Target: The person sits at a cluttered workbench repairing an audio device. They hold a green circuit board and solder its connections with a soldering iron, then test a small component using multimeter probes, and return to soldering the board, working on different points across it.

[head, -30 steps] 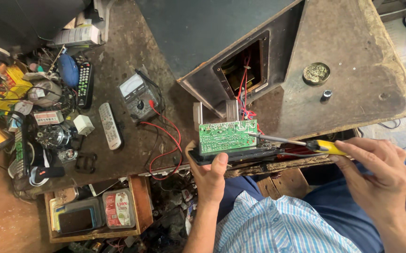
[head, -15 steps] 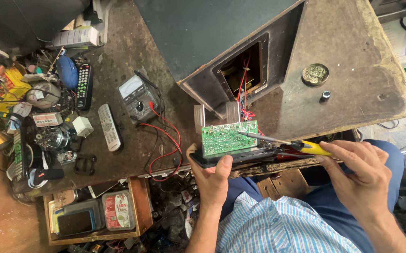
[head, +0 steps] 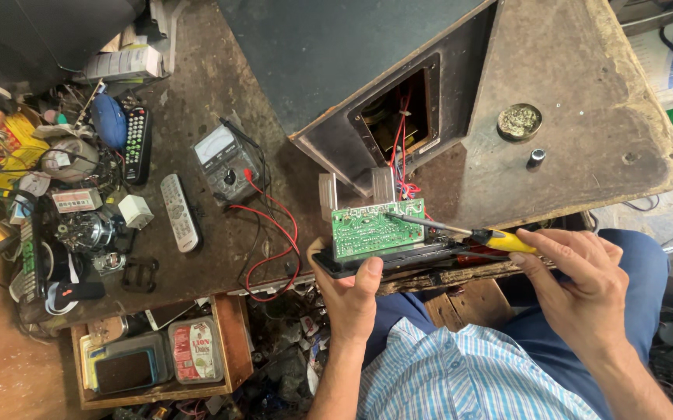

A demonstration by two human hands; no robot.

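My left hand (head: 349, 299) grips the near edge of a black panel carrying a green circuit board (head: 377, 228), held upright at the bench's front edge. My right hand (head: 585, 292) holds a yellow-handled screwdriver (head: 499, 239); its metal shaft reaches left and its tip rests on the board's upper right part. Red and white wires (head: 403, 155) run from the board up into a rectangular opening (head: 398, 117) in the dark speaker cabinet lying on the bench.
A grey multimeter (head: 226, 162) with red and black leads, a white remote (head: 178, 211) and a black remote (head: 136, 144) lie on the worn bench. Cluttered parts fill the left side. A wooden tray (head: 227, 365) with tins sits below.
My right hand and the screwdriver shifted slightly left, with the tip now on the board. The left hand keeps the same hold on the panel.
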